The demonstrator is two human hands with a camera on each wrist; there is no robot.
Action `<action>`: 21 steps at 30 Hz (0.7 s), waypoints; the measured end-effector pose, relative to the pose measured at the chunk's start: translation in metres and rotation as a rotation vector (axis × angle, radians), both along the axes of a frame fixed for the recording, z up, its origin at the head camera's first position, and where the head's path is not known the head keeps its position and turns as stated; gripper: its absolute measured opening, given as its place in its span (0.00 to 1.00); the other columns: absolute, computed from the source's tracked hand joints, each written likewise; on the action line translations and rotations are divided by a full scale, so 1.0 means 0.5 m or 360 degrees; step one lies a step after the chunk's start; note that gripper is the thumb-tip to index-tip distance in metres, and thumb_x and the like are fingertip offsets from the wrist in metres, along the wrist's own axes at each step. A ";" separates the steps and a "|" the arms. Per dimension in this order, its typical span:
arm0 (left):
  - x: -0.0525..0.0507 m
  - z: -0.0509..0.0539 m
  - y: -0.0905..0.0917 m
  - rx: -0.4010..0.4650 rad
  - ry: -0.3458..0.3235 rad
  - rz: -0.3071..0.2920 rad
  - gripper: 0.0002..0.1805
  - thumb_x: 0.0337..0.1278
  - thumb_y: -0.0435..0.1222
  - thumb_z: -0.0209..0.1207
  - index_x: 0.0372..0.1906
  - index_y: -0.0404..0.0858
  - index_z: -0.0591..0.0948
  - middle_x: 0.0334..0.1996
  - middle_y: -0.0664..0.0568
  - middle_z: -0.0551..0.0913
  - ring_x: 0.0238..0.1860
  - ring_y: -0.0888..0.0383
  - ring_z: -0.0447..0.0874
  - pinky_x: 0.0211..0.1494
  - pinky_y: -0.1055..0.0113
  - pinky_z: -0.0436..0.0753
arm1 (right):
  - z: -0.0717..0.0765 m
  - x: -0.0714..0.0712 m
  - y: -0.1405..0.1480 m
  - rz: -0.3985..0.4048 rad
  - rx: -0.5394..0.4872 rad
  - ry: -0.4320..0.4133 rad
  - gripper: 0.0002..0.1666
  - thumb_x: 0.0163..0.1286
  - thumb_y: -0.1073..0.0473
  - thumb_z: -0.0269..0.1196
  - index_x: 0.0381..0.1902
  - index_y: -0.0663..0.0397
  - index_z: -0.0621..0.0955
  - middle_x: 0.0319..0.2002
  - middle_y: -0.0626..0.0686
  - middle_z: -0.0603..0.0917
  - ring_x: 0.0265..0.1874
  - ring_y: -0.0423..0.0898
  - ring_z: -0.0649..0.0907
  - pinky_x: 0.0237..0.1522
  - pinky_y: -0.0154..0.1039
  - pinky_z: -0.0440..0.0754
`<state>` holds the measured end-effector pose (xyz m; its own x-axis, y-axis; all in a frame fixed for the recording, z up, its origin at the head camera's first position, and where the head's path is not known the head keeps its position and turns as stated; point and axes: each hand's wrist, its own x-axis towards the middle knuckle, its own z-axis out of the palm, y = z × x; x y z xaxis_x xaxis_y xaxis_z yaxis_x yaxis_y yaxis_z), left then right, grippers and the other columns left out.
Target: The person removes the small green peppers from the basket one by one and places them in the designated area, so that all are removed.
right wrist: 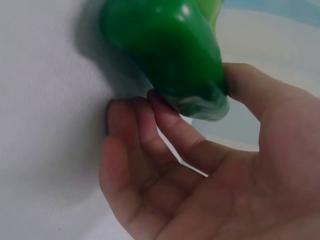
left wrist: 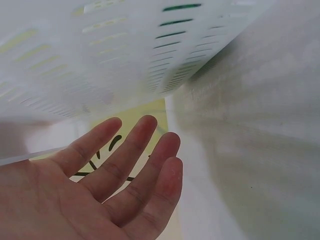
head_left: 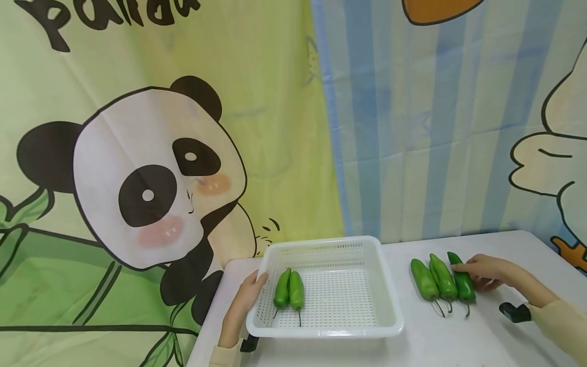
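A white perforated basket [head_left: 321,332] stands on the table with two green peppers [head_left: 296,290] lying in its left part. My left hand [head_left: 247,295] is at the basket's left side, thumb on the rim; in the left wrist view the fingers of this hand [left wrist: 115,175] are extended beside the slotted wall [left wrist: 125,50]. To the right of the basket lie three green peppers side by side. My right hand [head_left: 497,272] has thumb and fingers around the rightmost, darkest pepper [head_left: 464,285]. Seen from the right wrist, this hand [right wrist: 200,165] pinches one end of that pepper [right wrist: 170,50].
The white table [head_left: 440,341] reaches back to a hanging cloth [head_left: 293,153] with a panda print on the left and blue stripes on the right. The other two loose peppers [head_left: 424,279] lie between the basket and my right hand.
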<state>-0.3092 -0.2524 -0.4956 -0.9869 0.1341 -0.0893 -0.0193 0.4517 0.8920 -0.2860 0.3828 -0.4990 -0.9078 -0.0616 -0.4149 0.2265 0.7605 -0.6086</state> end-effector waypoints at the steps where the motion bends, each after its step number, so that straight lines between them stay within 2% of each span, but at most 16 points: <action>1: -0.001 0.000 0.000 0.0002 0.0000 -0.0003 0.34 0.78 0.56 0.43 0.78 0.42 0.60 0.56 0.33 0.83 0.37 0.48 0.92 0.33 0.55 0.91 | -0.001 -0.002 -0.002 -0.0008 0.0011 0.0003 0.41 0.73 0.35 0.55 0.49 0.75 0.76 0.32 0.55 0.76 0.32 0.47 0.77 0.32 0.40 0.83; 4: -0.001 0.000 0.000 0.0001 0.0007 -0.0007 0.34 0.78 0.55 0.43 0.78 0.42 0.61 0.56 0.33 0.83 0.38 0.47 0.92 0.33 0.55 0.91 | 0.001 -0.005 -0.009 -0.0023 0.0030 0.0005 0.37 0.73 0.35 0.55 0.45 0.70 0.78 0.30 0.54 0.76 0.31 0.47 0.77 0.31 0.39 0.82; 10: 0.002 0.006 0.002 0.0010 0.0004 -0.0013 0.34 0.78 0.55 0.43 0.78 0.43 0.60 0.56 0.34 0.83 0.38 0.47 0.91 0.33 0.55 0.91 | 0.003 -0.002 -0.015 -0.0028 0.0032 -0.0002 0.46 0.73 0.33 0.54 0.53 0.80 0.73 0.34 0.57 0.78 0.34 0.49 0.78 0.33 0.41 0.83; 21: 0.004 0.004 0.001 0.0021 -0.0006 0.0002 0.35 0.77 0.57 0.44 0.78 0.43 0.61 0.56 0.34 0.83 0.39 0.47 0.91 0.34 0.56 0.91 | 0.002 0.011 -0.010 -0.0026 0.0038 0.0007 0.52 0.73 0.29 0.52 0.58 0.82 0.70 0.36 0.59 0.78 0.35 0.50 0.78 0.33 0.42 0.84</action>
<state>-0.3071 -0.2519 -0.4938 -0.9867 0.1341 -0.0914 -0.0234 0.4398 0.8978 -0.2802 0.3780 -0.4983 -0.9105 -0.0368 -0.4118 0.2362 0.7712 -0.5912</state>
